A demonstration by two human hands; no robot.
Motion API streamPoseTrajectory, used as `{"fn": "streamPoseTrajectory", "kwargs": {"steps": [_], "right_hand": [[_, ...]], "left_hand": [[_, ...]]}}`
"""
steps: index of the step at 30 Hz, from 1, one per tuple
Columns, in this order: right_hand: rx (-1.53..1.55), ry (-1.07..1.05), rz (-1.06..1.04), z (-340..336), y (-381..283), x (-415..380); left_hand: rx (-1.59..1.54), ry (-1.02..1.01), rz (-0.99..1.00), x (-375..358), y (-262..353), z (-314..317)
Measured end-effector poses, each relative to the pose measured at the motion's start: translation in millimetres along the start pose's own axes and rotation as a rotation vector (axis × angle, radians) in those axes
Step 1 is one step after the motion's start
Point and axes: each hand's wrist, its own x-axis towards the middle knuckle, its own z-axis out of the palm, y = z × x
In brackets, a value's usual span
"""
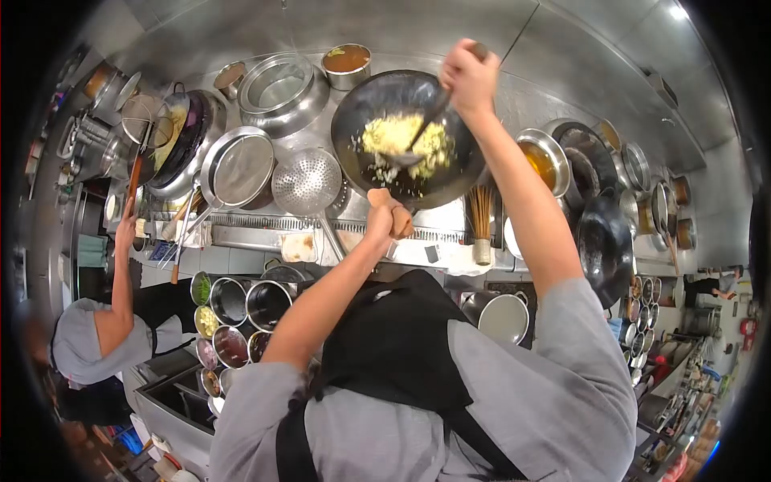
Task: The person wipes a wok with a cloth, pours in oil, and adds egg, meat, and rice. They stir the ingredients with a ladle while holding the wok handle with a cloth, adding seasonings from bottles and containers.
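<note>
A black wok (353,112) stands on the range in front of me, holding chopped yellow and pale green food (401,135) that looks like fried rice or egg. My left hand (387,218) is closed around the near edge of the wok, with a tan folded cloth (401,223) in its grip. Above the wok's far right side, my right hand (470,76) is wrapped round the handle of a ladle (430,119). The ladle's bowl dips into the food and is slightly blurred.
A perforated skimmer (307,181) and a mesh strainer (243,167) lie left of the wok. A bamboo brush (481,225) stands at right, near a pot of amber liquid (540,163). At far left, a co-worker's hand (125,231) holds a long-handled tool over another wok (189,136).
</note>
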Motion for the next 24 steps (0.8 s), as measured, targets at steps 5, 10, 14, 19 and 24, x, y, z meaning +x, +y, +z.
{"fn": "streamPoseTrajectory", "kwargs": {"steps": [5, 10, 14, 19, 24], "right_hand": [[0.055, -0.188, -0.104, 6.5, -43.7, 25.3], [0.148, -0.074, -0.076, -12.6, -65.6, -27.5], [0.077, -0.152, -0.176, 10.4, -136.3, -37.5], [0.102, -0.254, -0.495, 3.4, -156.1, -57.8], [0.041, -0.051, -0.270, -44.3, 48.2, -75.6]], "left_hand": [[-0.121, 0.050, -0.101, 51.1, -62.7, -87.8], [-0.061, -0.002, -0.008, 26.0, -39.4, -52.1], [-0.174, -0.015, 0.023, 74.0, -21.3, -21.0], [-0.061, 0.080, 0.047, 85.7, -13.9, -6.0], [0.067, 0.056, -0.098, 37.7, 0.2, -13.9]]}}
